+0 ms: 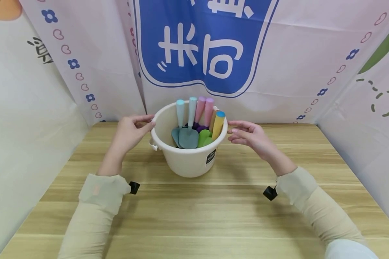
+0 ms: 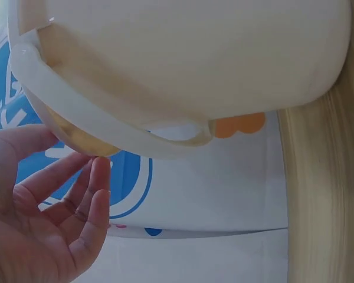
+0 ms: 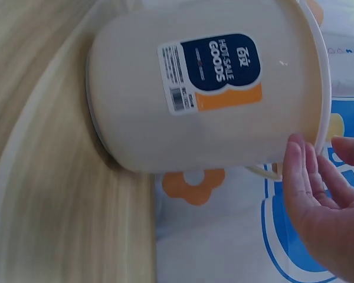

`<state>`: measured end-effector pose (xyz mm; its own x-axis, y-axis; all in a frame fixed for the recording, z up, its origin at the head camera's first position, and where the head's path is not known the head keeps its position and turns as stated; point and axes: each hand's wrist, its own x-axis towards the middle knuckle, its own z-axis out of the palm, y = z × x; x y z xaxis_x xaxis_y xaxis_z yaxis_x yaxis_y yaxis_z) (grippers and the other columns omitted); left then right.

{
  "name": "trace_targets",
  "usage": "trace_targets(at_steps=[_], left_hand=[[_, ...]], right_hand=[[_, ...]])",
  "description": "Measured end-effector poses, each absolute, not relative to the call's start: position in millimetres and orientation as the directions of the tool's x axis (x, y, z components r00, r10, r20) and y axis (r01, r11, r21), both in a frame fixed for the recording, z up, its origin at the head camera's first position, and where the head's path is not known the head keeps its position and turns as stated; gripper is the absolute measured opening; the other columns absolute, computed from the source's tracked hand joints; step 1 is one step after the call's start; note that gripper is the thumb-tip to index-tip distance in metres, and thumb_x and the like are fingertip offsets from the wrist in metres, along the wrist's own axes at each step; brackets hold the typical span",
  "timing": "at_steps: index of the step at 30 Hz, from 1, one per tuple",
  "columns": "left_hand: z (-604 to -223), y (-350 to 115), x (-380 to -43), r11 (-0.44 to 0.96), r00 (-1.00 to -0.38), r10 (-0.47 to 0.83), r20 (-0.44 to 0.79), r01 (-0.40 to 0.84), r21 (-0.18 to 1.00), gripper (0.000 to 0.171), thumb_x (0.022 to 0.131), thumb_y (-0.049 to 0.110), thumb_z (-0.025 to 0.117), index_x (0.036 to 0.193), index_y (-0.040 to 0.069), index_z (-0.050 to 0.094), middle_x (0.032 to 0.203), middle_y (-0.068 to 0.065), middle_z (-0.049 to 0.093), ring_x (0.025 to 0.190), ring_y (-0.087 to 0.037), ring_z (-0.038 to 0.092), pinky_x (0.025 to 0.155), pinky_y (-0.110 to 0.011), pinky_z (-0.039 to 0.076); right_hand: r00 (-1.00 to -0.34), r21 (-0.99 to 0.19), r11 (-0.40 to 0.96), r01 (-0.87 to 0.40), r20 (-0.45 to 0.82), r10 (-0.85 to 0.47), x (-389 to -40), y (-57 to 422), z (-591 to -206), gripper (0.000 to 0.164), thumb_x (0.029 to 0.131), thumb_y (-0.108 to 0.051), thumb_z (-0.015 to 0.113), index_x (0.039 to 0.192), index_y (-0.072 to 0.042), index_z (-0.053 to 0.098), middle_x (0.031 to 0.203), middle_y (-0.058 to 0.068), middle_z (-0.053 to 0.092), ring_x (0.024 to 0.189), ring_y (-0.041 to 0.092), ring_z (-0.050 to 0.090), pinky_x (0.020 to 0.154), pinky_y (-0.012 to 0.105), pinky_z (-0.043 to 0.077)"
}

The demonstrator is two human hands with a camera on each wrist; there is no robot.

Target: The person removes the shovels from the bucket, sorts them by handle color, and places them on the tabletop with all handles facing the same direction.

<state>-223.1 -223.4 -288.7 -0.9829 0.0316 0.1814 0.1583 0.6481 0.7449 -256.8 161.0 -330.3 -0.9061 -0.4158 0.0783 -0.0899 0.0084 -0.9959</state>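
A cream-white bucket (image 1: pixel 191 162) stands upright on the wooden table, several small shovels inside it. Two have pale blue handles and grey-blue blades (image 1: pixel 188 138); pink handles (image 1: pixel 209 111), a green blade (image 1: pixel 205 137) and a blue-ended yellow handle (image 1: pixel 218 126) crowd the right side. My left hand (image 1: pixel 129 133) is at the bucket's left rim, thumb and fingertips touching its edge, fingers loosely bent. On the opposite side, my right hand (image 1: pixel 249 136) has relaxed fingers beside the rim; whether they touch it is unclear. The lower parts of the shovels are hidden.
The wooden table (image 1: pixel 194 219) reaches back to a printed cloth (image 1: pixel 278 104) hanging just behind the bucket. More cloth hangs along both sides. The bucket's white handle (image 2: pixel 94 112) hangs down on its outside, and a label (image 3: pixel 215 71) is stuck on the wall.
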Motion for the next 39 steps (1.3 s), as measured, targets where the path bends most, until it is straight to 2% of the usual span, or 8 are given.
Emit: trace_targets(at_steps=[4, 8, 10, 13, 17, 27, 32, 39], left_hand=[[-288.3, -223.7, -222.6, 0.672, -0.977, 0.065, 0.203, 0.193, 0.715, 0.045, 0.104, 0.030, 0.062, 0.141, 0.004, 0.062, 0.130, -0.021, 0.065, 0.114, -0.036, 0.065, 0.089, -0.049, 0.056], [-285.8, -224.8, -222.7, 0.713, -0.968, 0.105, 0.228, 0.234, 0.662, 0.047, 0.105, 0.032, 0.059, 0.144, 0.005, 0.059, 0.135, -0.023, 0.063, 0.122, -0.040, 0.060, 0.096, -0.056, 0.053], [-283.8, -226.0, -222.4, 0.740, -0.961, 0.129, 0.244, 0.257, 0.621, 0.049, 0.106, 0.034, 0.058, 0.146, 0.006, 0.057, 0.142, -0.023, 0.058, 0.130, -0.042, 0.054, 0.103, -0.061, 0.047], [-282.2, -227.8, -222.4, 0.776, -0.947, 0.183, 0.262, 0.303, 0.553, 0.053, 0.106, 0.037, 0.055, 0.150, 0.006, 0.053, 0.155, -0.021, 0.045, 0.142, -0.044, 0.041, 0.114, -0.066, 0.032], [-284.3, -230.1, -224.1, 0.808, -0.933, 0.257, 0.252, 0.350, 0.473, 0.060, 0.107, 0.044, 0.050, 0.156, 0.010, 0.043, 0.164, -0.015, 0.033, 0.150, -0.042, 0.027, 0.117, -0.067, 0.022], [-292.5, -229.9, -231.8, 0.878, -0.915, 0.347, 0.206, 0.395, 0.271, 0.067, 0.109, 0.051, 0.039, 0.163, 0.013, 0.028, 0.169, -0.010, 0.020, 0.156, -0.034, 0.008, 0.118, -0.071, 0.009], [-297.9, -229.2, -236.3, 0.880, -0.913, 0.363, 0.187, 0.402, 0.252, 0.070, 0.109, 0.056, 0.031, 0.164, 0.014, 0.024, 0.170, -0.008, 0.017, 0.157, -0.034, 0.006, 0.119, -0.069, 0.006], [-302.0, -229.4, -240.5, 0.869, -0.906, 0.378, 0.192, 0.418, 0.264, 0.072, 0.109, 0.058, 0.026, 0.164, 0.012, 0.023, 0.170, -0.006, 0.017, 0.156, -0.035, 0.006, 0.121, -0.067, 0.003]], right_hand=[[-0.900, -0.973, 0.134, -0.189, 0.117, -0.420, -257.9, 166.9, -325.1, 0.040, 0.106, -0.009, 0.056, 0.141, 0.010, 0.052, 0.131, 0.024, 0.063, 0.100, 0.014, 0.072, 0.093, 0.033, 0.058], [-0.882, -0.909, 0.261, -0.324, 0.191, -0.430, -257.4, 171.5, -318.1, 0.035, 0.105, -0.007, 0.058, 0.135, 0.010, 0.059, 0.129, 0.026, 0.064, 0.102, 0.016, 0.070, 0.091, 0.030, 0.058], [-0.870, -0.857, 0.338, -0.389, 0.222, -0.439, -256.3, 172.9, -313.6, 0.033, 0.104, -0.008, 0.059, 0.133, 0.007, 0.062, 0.128, 0.023, 0.066, 0.104, 0.020, 0.068, 0.091, 0.030, 0.057], [-0.851, -0.776, 0.431, -0.461, 0.249, -0.462, -254.6, 174.6, -305.6, 0.032, 0.104, -0.010, 0.061, 0.132, 0.005, 0.064, 0.130, 0.019, 0.067, 0.110, 0.029, 0.068, 0.093, 0.036, 0.057], [-0.830, -0.681, 0.512, -0.524, 0.270, -0.489, -253.7, 176.7, -295.2, 0.033, 0.103, -0.010, 0.062, 0.133, 0.003, 0.064, 0.133, 0.020, 0.065, 0.113, 0.034, 0.068, 0.096, 0.049, 0.055], [-0.761, -0.560, 0.530, -0.637, 0.345, -0.549, -258.1, 170.6, -286.0, 0.036, 0.101, -0.008, 0.065, 0.136, 0.003, 0.062, 0.137, 0.021, 0.062, 0.124, 0.039, 0.061, 0.102, 0.050, 0.052], [-0.720, -0.510, 0.519, -0.685, 0.366, -0.590, -258.2, 160.9, -283.7, 0.037, 0.100, -0.008, 0.067, 0.135, 0.002, 0.063, 0.135, 0.019, 0.064, 0.122, 0.038, 0.062, 0.101, 0.049, 0.053], [-0.713, -0.518, 0.505, -0.691, 0.369, -0.597, -259.0, 152.7, -277.2, 0.039, 0.100, -0.012, 0.068, 0.137, 0.000, 0.062, 0.137, 0.016, 0.063, 0.122, 0.036, 0.061, 0.102, 0.049, 0.053]])
